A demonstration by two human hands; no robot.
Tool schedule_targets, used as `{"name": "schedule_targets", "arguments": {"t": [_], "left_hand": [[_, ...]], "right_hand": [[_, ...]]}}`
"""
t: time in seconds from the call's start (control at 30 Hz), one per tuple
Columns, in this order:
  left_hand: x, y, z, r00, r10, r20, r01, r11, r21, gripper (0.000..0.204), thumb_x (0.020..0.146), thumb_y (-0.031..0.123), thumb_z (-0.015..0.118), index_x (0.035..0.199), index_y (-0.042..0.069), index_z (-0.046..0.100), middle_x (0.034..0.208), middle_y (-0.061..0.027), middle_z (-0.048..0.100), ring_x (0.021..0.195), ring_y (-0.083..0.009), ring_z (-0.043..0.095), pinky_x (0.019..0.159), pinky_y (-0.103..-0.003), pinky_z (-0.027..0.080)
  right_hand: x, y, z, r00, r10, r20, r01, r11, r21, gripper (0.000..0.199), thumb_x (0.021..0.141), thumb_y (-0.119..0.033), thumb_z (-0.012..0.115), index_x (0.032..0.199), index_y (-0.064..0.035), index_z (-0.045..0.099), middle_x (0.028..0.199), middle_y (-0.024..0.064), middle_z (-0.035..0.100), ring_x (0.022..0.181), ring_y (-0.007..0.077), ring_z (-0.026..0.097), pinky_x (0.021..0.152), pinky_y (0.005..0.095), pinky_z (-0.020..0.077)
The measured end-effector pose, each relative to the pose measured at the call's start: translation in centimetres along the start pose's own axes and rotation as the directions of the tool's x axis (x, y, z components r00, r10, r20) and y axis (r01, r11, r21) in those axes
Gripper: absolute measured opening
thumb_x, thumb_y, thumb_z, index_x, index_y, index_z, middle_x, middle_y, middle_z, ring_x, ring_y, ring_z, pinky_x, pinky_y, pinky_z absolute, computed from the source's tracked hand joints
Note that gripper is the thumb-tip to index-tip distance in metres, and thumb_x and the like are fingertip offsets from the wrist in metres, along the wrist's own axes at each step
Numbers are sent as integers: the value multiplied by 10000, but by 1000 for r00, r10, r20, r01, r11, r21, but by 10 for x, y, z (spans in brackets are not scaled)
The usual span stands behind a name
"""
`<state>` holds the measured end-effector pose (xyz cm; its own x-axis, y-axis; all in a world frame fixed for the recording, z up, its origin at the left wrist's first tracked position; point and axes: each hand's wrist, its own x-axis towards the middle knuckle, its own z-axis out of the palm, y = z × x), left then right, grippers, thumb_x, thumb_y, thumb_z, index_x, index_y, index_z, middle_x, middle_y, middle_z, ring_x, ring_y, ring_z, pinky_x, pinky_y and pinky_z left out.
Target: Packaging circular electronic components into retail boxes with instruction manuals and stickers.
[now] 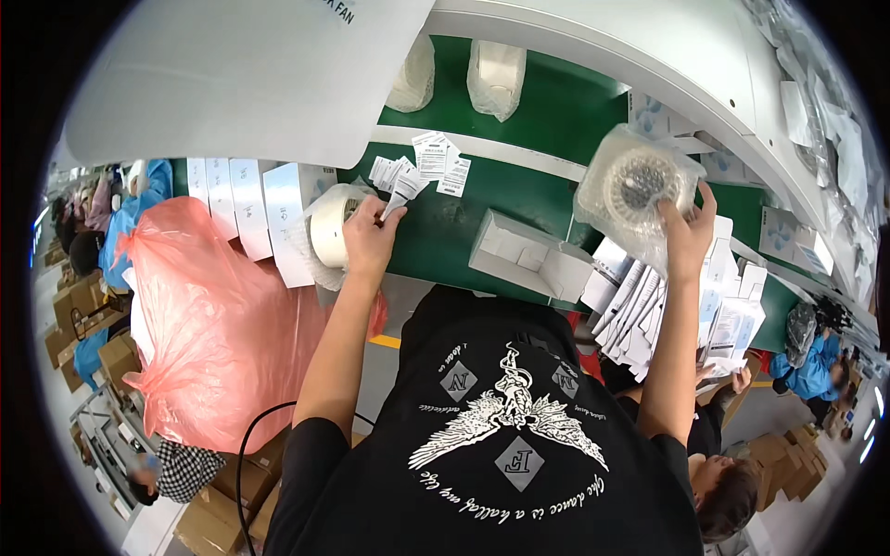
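Seen from above, a person in a black shirt reaches over a green surface (pixel 445 222). The left hand (pixel 369 238) pinches a small white leaflet (pixel 400 196), beside a white bagged fan (pixel 332 232). The right hand (pixel 688 233) grips a round fan in a clear bag (pixel 638 185). Between them sits an open white box (pixel 524 255). White leaflets (pixel 428 165) lie behind; a pink bag (pixel 209 324) hangs left.

Bare green belt (pixel 436 232) between your hands, open box (pixel 528 255) blocking the right, leaflets (pixel 422 167) ahead, boxes (pixel 241 199) crowding the left.

Pink plastic bag (pixel 209 324), open white carton (pixel 528 255), brown cardboard boxes (pixel 88 320)
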<state>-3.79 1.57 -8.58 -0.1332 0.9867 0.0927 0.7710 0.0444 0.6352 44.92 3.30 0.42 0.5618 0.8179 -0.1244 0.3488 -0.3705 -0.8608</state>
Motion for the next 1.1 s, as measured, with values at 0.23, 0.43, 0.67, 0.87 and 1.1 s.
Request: {"name": "schedule_targets", "arguments": {"t": [0.23, 0.43, 0.67, 0.87, 1.1], "left_hand": [[21, 100, -64, 732, 680, -34, -659, 696, -285, 306, 718, -35, 781, 990, 102, 748, 938, -41, 732, 834, -277, 659, 754, -389, 543], [14, 183, -49, 567, 776, 277, -722, 629, -287, 543, 733, -30, 725, 1246, 148, 702, 1373, -72, 642, 1268, -313, 564, 1038, -457, 459], [-15, 299, 47, -211, 608, 765, -961, 13, -276, 388, 869, 127, 723, 1252, 150, 776, 1446, -78, 656, 1453, -337, 497, 1152, -594, 397], [17, 315, 127, 122, 77, 990, -988, 102, 114, 518, 876, 322, 825, 1359, 154, 741, 1462, -127, 671, 1407, -307, 567, 1133, -668, 419], [130, 215, 28, 751, 313, 581, -564, 762, 318, 585, 893, 305, 810, 1416, 103, 642, 1498, -209, 574, 1408, -425, 511, 1082, -736, 418]], "right_hand": [[-119, 10, -92, 953, 109, -281, -41, 971, 237, 778, 901, -27, 768, 1578, 26, 390, 1292, 235, 663, 1118, 246, 674, 960, 332, 534], [-197, 23, -122, 858, 120, -500, -6, 975, 222, 755, 930, -45, 734, 1584, 52, 369, 1357, 254, 639, 1166, 256, 660, 1015, 353, 517], [-258, 42, -107, 810, 87, -580, 45, 977, 210, 639, 941, -10, 697, 1520, 92, 445, 1386, 205, 632, 1167, 243, 658, 1017, 342, 519], [-272, -3, -65, 801, 148, -581, 92, 928, 362, 586, 950, 15, 664, 1499, 90, 471, 1380, 180, 634, 1171, 224, 651, 1026, 332, 514], [-256, -10, -30, 883, 63, -465, 132, 917, 376, 579, 959, 42, 642, 1507, 75, 460, 1368, 179, 649, 1186, 223, 653, 1033, 337, 519]]}}
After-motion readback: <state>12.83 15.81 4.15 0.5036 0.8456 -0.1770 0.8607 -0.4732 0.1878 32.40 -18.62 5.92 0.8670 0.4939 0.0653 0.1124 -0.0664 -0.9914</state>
